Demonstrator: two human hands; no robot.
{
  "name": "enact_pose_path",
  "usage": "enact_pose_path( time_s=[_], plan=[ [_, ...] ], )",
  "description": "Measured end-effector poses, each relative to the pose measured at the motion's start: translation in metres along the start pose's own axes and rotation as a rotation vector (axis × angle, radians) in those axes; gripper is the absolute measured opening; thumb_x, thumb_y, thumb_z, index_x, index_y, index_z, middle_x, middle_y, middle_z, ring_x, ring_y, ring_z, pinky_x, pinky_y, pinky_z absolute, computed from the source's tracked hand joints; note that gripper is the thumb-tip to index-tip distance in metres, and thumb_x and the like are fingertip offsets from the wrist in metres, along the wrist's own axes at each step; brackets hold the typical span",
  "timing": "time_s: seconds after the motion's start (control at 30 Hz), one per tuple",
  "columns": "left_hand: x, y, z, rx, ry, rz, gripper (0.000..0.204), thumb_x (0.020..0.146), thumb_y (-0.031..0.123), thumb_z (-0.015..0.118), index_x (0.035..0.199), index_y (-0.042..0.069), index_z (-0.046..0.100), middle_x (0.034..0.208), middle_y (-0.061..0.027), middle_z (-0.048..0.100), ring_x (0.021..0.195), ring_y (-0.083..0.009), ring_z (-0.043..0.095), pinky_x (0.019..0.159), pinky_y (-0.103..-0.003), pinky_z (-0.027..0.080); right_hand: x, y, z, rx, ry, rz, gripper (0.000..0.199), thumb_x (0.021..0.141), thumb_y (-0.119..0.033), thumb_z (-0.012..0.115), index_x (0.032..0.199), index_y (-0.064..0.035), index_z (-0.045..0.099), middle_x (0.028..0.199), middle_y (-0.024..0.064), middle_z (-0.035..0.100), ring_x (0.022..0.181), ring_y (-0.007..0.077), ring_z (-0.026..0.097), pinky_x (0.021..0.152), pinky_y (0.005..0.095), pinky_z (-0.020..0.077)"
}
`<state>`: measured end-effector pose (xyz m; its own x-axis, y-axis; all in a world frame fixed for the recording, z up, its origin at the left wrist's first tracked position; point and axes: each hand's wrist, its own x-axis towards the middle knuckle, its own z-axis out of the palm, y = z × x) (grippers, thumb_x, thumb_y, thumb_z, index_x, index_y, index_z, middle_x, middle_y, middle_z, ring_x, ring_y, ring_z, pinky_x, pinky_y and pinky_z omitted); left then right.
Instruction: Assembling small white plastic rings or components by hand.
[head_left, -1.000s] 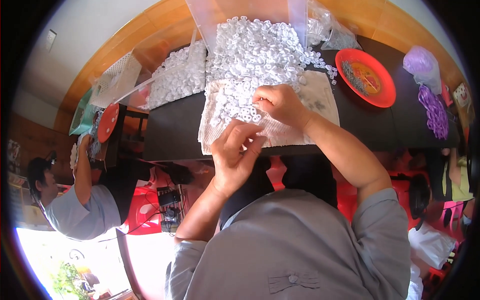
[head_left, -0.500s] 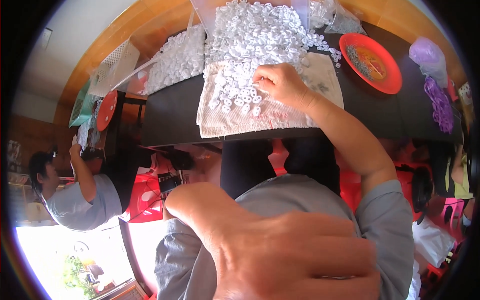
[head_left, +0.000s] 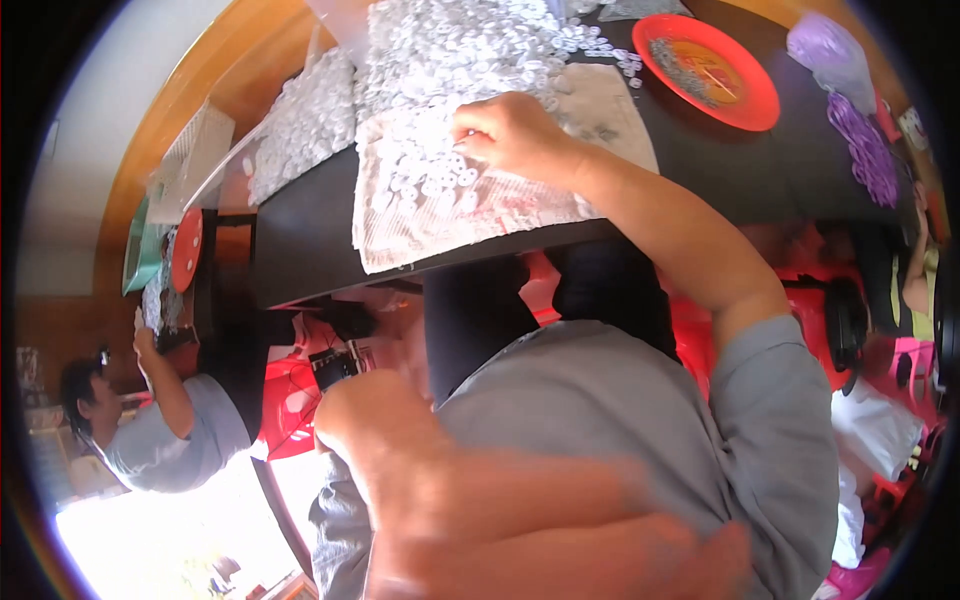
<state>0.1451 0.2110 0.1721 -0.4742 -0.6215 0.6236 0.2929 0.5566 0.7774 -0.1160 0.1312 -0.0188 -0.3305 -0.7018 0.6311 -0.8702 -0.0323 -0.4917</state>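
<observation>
Small white plastic pieces with two holes lie in a heap (head_left: 450, 55) at the far side of the table, spilling onto a beige cloth (head_left: 590, 100). Over the near edge of that heap is my right hand (head_left: 515, 135), thumb and fingertips pinched together. Whatever sits in the pinch is too small to name. My left hand (head_left: 530, 510) is raised close in front of my chest, large in the picture and smeared by motion. Its back faces up, its fingers point right, and whether they hold anything is hidden.
A red plate (head_left: 755, 90) with thin metal bits sits at the table's right. Beyond it are a purple bag (head_left: 830, 55) and purple strands (head_left: 862, 150). More white pieces (head_left: 305, 125) fill a clear container at left. Another person (head_left: 180, 430) works at far left.
The whole view has shifted, so the table sits higher and further left. My left hand has moved, its fingers blurring toward the lower right. My right hand stays pinched over the white pieces.
</observation>
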Motion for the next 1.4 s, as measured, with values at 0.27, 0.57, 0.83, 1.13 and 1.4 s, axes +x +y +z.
enact_pose_path(
  time_s=[0.27,0.57,0.83,1.13,1.4],
  plan=[
    [0.002,0.003,-0.010,0.101,-0.145,-0.106,0.025,0.051,0.029,0.074,0.073,0.016,0.071,0.071,0.0014,0.054,0.062,-0.0174,0.052,0.050,-0.030,0.036,0.000,-0.003,-0.001,-0.014,-0.033,0.011,0.006,0.080,-0.008,0.064,0.086,-0.0071,0.067,0.071,0.0079,0.067,0.063,0.0238,0.065,0.059,0.0335,0.0493],
    [0.054,-0.008,-0.034,0.064,-0.475,-0.104,0.021,0.058,0.030,0.072,0.074,0.017,0.070,0.077,0.0000,0.055,0.065,-0.0188,0.052,0.051,-0.031,0.038,-0.007,0.007,-0.002,-0.039,0.006,-0.005,0.007,0.080,-0.014,0.068,0.081,-0.0091,0.063,0.067,0.0055,0.064,0.059,0.0255,0.061,0.057,0.0368,0.0458],
    [0.057,-0.037,-0.046,-0.136,-0.912,0.334,0.028,0.087,0.029,0.065,0.088,0.000,0.065,0.079,-0.0110,0.055,0.056,-0.0196,0.046,0.043,-0.030,0.031,-0.004,0.001,-0.006,-0.042,-0.048,0.046,0.005,0.082,-0.014,0.067,0.082,-0.0104,0.064,0.064,0.0052,0.064,0.059,0.0244,0.062,0.058,0.0366,0.0466],
    [0.047,-0.057,-0.047,-0.370,-0.936,0.407,0.024,0.072,0.024,0.066,0.078,0.001,0.064,0.075,-0.0099,0.054,0.057,-0.0205,0.047,0.044,-0.030,0.032,-0.004,0.000,-0.005,-0.044,-0.020,0.004,0.005,0.081,-0.008,0.066,0.086,-0.0077,0.067,0.071,0.0064,0.067,0.061,0.0218,0.065,0.059,0.0325,0.0489],
    [0.026,-0.084,-0.007,-0.609,-0.815,0.592,0.026,0.064,0.023,0.063,0.069,-0.003,0.059,0.070,-0.0114,0.052,0.058,-0.0219,0.048,0.043,-0.031,0.034,-0.002,-0.002,-0.005,-0.012,-0.023,-0.011,0.006,0.081,-0.008,0.067,0.086,-0.0061,0.066,0.066,0.0075,0.063,0.058,0.0182,0.061,0.055,0.0297,0.0460]
  ],
)
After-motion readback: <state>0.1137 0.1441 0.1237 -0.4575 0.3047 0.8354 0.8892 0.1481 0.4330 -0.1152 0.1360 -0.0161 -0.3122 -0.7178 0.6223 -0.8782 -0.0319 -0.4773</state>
